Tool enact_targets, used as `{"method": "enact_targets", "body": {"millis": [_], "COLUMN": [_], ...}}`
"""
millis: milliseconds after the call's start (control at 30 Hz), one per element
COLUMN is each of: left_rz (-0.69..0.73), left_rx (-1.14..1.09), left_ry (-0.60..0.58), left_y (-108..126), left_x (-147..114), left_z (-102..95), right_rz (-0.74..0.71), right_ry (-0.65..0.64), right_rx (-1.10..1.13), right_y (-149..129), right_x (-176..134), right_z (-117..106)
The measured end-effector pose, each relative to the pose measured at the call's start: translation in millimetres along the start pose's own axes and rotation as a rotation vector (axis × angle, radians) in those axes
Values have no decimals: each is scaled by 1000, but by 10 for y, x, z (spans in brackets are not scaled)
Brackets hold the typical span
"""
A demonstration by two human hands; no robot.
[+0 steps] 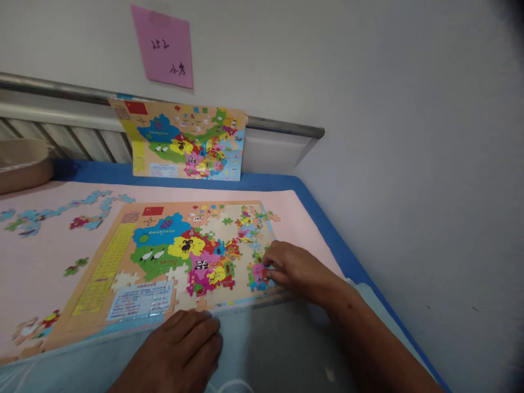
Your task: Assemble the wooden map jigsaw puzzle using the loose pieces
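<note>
While bending the right hand (289, 270) over the puzzle map (246, 259), bringing thumb and forefinger close together at a pink-and-blue cluster of pieces (257, 274) near its right edge; not being able to tell whether grasping one. Resting the left hand (176, 349) palm down, fingers loosely curled, beside the map's near edge; not being able to tell, with the palm hidden, whether holding anything.

Showing pale backing in a long gap left of the right fingertips, and in a smaller gap ahead of the left fingers. Leaving a strip of pink tabletop (36, 273) beyond the right hand, between the map's right edge and the blue edging (326, 232). Giving wider room to the left of the left hand, and sharing it with loose pieces: a blue chain (77, 204) far ahead, a green piece (76, 266) nearer, a mixed group (49, 323) nearest.

Keeping the map flat, just ahead of the left hand and partly under the right; spreading pale blue cloth (94, 360) along its near side.

Hanging a similar map sheet (184, 142) from a metal rail (282, 126), well ahead of both hands; setting a basket (24, 177) far ahead on the left hand's side. Fixing a pink note (167, 49) above the rail; closing off the right hand's outer side with a plain wall (388, 164).
</note>
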State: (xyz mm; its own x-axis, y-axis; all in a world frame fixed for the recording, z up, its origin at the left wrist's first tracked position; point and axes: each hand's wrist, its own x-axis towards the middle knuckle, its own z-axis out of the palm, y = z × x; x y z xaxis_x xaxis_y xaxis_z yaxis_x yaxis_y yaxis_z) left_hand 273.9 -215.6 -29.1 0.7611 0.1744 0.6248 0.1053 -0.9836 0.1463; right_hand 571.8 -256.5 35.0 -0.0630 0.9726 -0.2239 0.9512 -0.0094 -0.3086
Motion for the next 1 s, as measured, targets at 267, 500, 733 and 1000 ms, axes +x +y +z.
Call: {"method": "enact_targets", "body": {"millis": [267,500,733,1000], "left_rz": [-4,-6,3,14], "left_rx": [-2,-4,3,8], "left_ry": [-16,-10,-5,-7], "left_y": [4,-8,1,1], "left_x": [3,-42,-2,18], "left_z": [-42,2,-30,-57], "right_rz": [18,-1,-27,-33], "right_ry": [-60,-91,-34,-38], "right_rx": [27,49,104,102], "right_y": [10,-16,86,45], "right_x": [15,19,-8,-12], "right_z": [52,69,18,-11]}}
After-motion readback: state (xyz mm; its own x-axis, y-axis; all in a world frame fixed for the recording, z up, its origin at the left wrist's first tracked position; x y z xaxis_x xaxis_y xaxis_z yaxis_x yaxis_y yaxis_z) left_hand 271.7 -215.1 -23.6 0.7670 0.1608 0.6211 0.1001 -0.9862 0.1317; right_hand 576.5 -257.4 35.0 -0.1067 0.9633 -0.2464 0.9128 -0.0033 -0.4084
